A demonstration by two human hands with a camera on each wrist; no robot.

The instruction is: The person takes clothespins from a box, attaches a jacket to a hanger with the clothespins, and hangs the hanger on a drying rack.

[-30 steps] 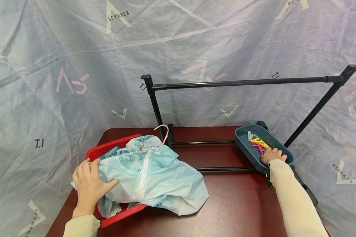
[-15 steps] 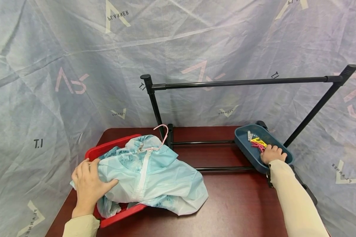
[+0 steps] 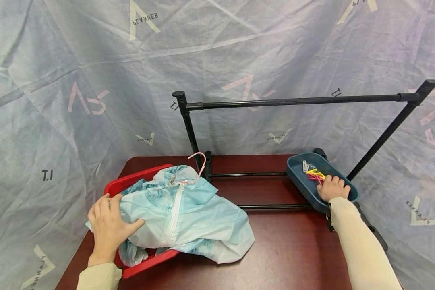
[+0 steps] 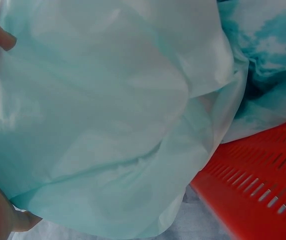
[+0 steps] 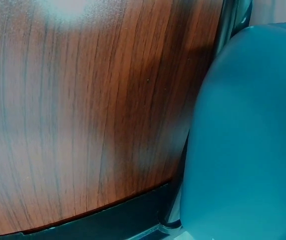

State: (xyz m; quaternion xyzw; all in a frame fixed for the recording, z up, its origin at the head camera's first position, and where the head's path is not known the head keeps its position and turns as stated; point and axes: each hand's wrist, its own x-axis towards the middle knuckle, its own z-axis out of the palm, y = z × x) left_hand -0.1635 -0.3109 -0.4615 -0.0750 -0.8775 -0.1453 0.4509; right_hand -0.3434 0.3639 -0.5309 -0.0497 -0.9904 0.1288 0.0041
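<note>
A light-blue and white zip-up jacket [image 3: 210, 221] lies draped over a red basket [image 3: 150, 266] at the left. The hook of a pink clothes hanger [image 3: 203, 164] pokes out of its collar. My left hand [image 3: 108, 225] rests on the jacket's left part, fingers and thumb spread wide; the left wrist view shows jacket fabric [image 4: 98, 110] between them. At the right, my right hand [image 3: 332, 189] reaches into a blue plastic bin [image 3: 300, 186], beside pink and yellow clothespins [image 3: 315, 175]. Its fingertips are hidden, and the right wrist view shows only the bin's outer wall [image 5: 247, 135].
A black garment rack [image 3: 293, 102] stands at the back of the dark red table [image 3: 282, 245], its lower bars [image 3: 272, 207] running low across the tabletop. The bin sits by the rack's right foot. More blue patterned cloth [image 4: 267, 45] lies in the basket.
My right hand has shifted very slightly leftward inside the bin, over the pink clothespins. The left hand and jacket stay where they were.
</note>
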